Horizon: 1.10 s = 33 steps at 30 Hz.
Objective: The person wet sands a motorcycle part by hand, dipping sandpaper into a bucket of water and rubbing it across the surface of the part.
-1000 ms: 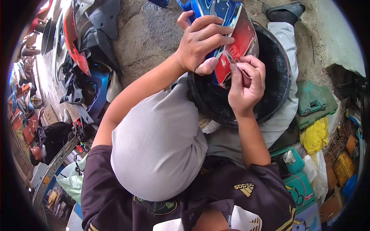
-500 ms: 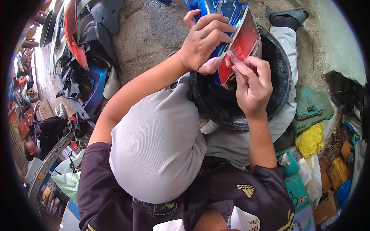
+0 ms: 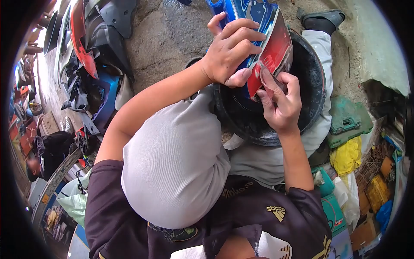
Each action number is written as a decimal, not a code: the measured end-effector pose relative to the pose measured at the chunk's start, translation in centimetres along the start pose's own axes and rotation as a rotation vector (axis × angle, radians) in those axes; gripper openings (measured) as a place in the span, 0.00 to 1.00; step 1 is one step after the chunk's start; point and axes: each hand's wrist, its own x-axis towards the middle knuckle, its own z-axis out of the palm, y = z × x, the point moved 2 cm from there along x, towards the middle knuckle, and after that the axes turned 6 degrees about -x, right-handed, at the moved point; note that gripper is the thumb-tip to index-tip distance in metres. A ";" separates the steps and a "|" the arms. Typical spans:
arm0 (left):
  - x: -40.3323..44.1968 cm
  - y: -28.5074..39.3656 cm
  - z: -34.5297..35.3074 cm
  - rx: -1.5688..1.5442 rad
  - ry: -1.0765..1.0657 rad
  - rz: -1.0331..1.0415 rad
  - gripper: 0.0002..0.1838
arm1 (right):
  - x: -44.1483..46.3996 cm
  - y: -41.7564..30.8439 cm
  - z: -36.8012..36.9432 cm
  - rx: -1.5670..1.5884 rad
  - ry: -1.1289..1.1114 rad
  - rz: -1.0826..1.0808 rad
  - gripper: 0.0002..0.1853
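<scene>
A blue and red plastic panel is tilted over a black round tub. Its red face carries pale scraped patches. My left hand wraps over the blue side, fingers at the pale edge and thumb underneath. Against the red face, near its lower part, my right hand pinches a small reddish-brown folded sheet between thumb and fingers. The fingers partly hide that sheet.
Plastic fairings lie at the upper left. A green case, a yellow cloth and a teal toolbox are on the right. Another person is at the far left. My bent knee rises beside the tub.
The panel has shifted slightly right since the first frame, my left hand with it. My right hand has moved a little right and down, and its fingers have changed position on the red face.
</scene>
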 end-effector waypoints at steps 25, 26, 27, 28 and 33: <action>0.6 0.6 -0.1 0.076 -0.062 0.080 0.27 | 2.3 1.9 0.0 0.089 -0.026 -0.195 0.20; 0.5 0.3 0.0 0.084 -0.044 0.099 0.27 | 3.4 1.8 0.4 0.085 -0.024 -0.217 0.22; 0.5 0.3 0.4 0.039 0.009 0.070 0.24 | 4.1 1.8 0.5 0.076 -0.011 -0.248 0.24; 0.6 0.2 0.3 0.045 -0.019 0.079 0.25 | 4.1 1.8 0.4 0.064 -0.036 -0.239 0.25; 0.4 0.0 -0.1 0.047 -0.033 0.054 0.25 | 1.6 2.5 0.2 0.093 -0.030 -0.195 0.22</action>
